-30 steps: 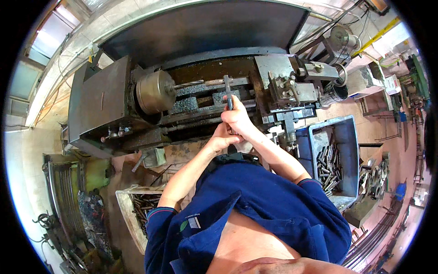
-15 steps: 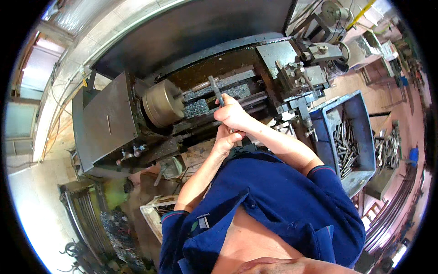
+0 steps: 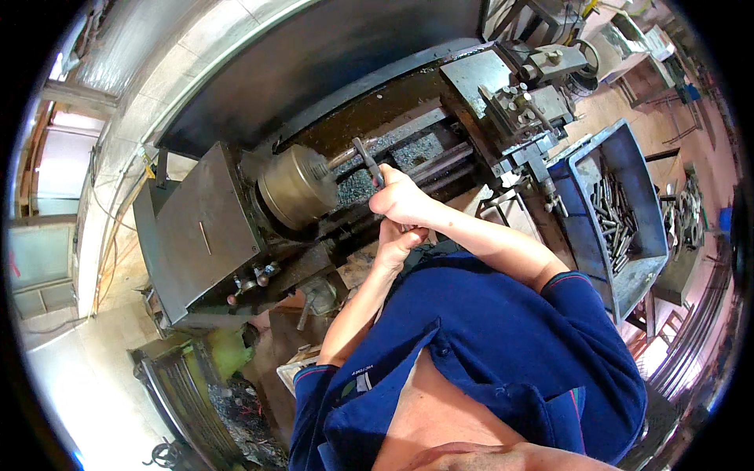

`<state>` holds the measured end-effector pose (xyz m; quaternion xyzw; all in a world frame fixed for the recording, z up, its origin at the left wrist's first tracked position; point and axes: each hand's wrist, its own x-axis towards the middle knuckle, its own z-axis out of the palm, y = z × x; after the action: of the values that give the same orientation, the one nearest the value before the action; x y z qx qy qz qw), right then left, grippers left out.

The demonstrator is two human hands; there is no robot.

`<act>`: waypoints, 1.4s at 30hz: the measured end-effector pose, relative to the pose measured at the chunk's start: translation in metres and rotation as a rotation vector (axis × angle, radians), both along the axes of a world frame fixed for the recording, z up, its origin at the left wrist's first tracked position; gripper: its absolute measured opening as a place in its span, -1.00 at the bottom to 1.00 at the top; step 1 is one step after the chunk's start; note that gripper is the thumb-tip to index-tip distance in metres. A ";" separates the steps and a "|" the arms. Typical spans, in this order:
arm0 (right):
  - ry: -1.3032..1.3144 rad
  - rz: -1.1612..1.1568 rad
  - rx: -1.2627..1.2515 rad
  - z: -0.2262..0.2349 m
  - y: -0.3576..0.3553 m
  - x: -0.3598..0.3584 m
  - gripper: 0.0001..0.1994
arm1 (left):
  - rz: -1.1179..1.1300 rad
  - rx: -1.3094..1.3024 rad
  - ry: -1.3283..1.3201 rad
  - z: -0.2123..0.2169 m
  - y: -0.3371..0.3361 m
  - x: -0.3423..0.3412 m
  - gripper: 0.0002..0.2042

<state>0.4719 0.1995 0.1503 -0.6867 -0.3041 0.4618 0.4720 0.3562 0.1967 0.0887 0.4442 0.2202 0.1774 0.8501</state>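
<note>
- Headstock [image 3: 196,220] far left, levers [image 3: 251,282] low on its front.
- Chuck [image 3: 294,191] sticks out of it. Front end is blurred, so could be turning; can't confirm.
- Rod [image 3: 342,158] projects from chuck. Looks like bare metal; I'd treat as stiff, maybe oily.
- Tool [image 3: 367,162], slim and grey, is over the bed, just right of chuck. Upper end overlaps rod in view; can't tell if touching. Exact type unclear, possibly a caliper.
- Handling, my read: tool is rigid, light enough for one hand, slick if oil gets on it. If it's a gauge, don't knock the upper end. Best hold is the lower part, well back from chuck.
- Left hand [image 3: 401,245] just under the right one, near the shirt. Thumb and fingers curled in; can't tell whether they pinch anything.
- Right hand [image 3: 402,196] has tool by the lower part, fingers wrapped round it, upper end sticking out past them.
- Chips [image 3: 416,153] piled on the bed beyond the hands.
- Tool post [image 3: 525,110] right of them, well apart from tool.
- Blue bin [image 3: 640,192] far right, short metal parts [image 3: 613,216] heaped inside.
</note>
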 end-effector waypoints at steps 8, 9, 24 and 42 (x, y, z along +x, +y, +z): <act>-0.024 -0.075 0.023 -0.005 -0.009 0.009 -0.77 | 0.082 -0.072 -0.059 0.006 -0.010 0.014 -0.37; -0.022 -0.063 0.031 -0.006 -0.005 0.005 -0.77 | 0.044 -0.055 -0.058 0.005 -0.006 0.010 -0.36; -0.018 0.023 -0.042 0.005 -0.004 0.007 -0.68 | 0.076 -0.021 -0.043 0.014 -0.008 0.007 -0.38; -0.023 -0.025 0.041 -0.005 -0.010 0.015 -0.75 | 0.026 0.104 0.110 0.005 -0.014 0.012 -0.61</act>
<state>0.4864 0.1895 0.1455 -0.6859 -0.3105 0.4416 0.4880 0.3685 0.1830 0.0941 0.4938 0.2628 0.1749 0.8103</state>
